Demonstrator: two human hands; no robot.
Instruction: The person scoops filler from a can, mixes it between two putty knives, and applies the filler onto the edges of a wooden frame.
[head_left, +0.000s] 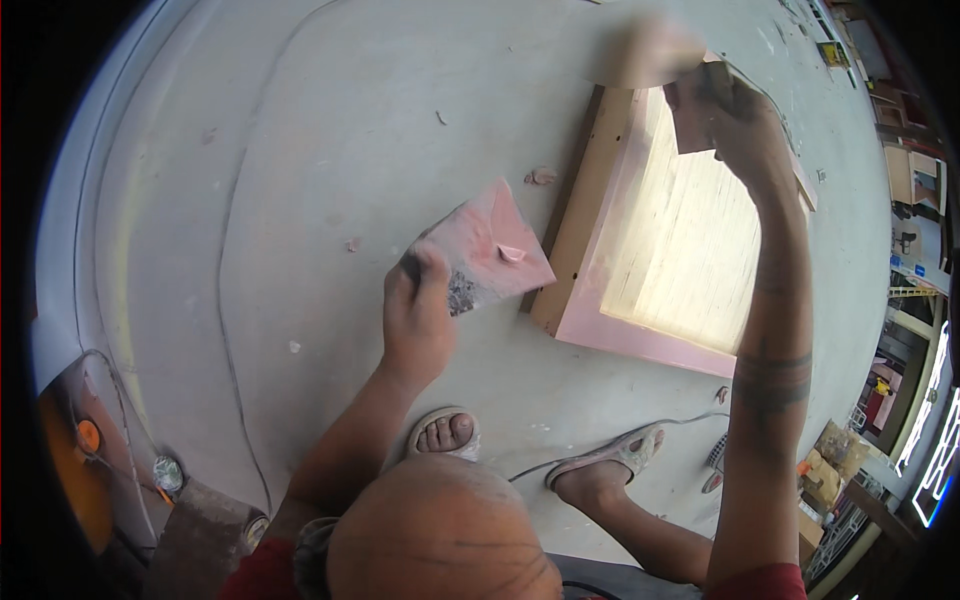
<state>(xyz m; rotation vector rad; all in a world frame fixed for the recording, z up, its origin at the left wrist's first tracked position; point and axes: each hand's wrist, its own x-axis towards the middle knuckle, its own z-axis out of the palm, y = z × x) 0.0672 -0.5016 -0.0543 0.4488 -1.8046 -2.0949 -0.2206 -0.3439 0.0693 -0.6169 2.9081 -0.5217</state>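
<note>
L hand [418,315]: flat plate [485,238] w/ pink smears

There are two hands [415,315] [748,130], one pink-smeared board [480,230], one wooden panel [675,250], two feet [445,432] and, seemingly, one scraper [690,128].

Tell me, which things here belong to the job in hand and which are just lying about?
Part of the job:
pink-smeared board, held in the left hand
flat reddish piece, held in the right hand
pink-edged wooden panel

Apparently just lying about:
pinkish lump
thin cord on the floor
</note>
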